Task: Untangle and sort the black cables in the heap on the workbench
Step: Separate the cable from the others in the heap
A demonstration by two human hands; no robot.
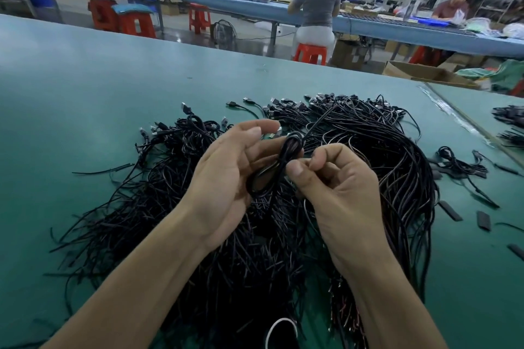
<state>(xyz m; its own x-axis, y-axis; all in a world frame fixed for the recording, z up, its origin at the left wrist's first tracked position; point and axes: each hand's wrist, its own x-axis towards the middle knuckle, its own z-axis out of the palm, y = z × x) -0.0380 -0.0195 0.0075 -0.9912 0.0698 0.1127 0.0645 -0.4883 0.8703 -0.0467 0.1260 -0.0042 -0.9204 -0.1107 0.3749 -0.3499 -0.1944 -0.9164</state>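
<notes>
Black cables (368,144) lie in a big messy heap (263,235) on the green workbench (85,110), right in front of the person. Both hands are up over the middle of the heap, close together. The left hand (226,176) has its fingers curled under one looped cable (285,159), and its thumb sticks out above it. The right hand (343,190) pinches the same looped cable between thumb and first finger, with the other fingers curled in. One end of this cable runs up toward the far side of the heap. Along that far side, many little plugs (283,105) poke out in a row. On the left side of the heap, thin loose ends spread out over the workbench. Just right of the heap sits a small tangle (459,164), and near it lie a few short black pieces (450,210), each apart from the others. Farther right of the heap, at the edge of the view, is another dark pile (510,122). At the near side of the heap, part of a white ring (280,326) shows. Far behind the heap, past the workbench, a person in a grey top (316,3) sits on a red stool (310,52) at a long blue table (241,7), with their back turned.
</notes>
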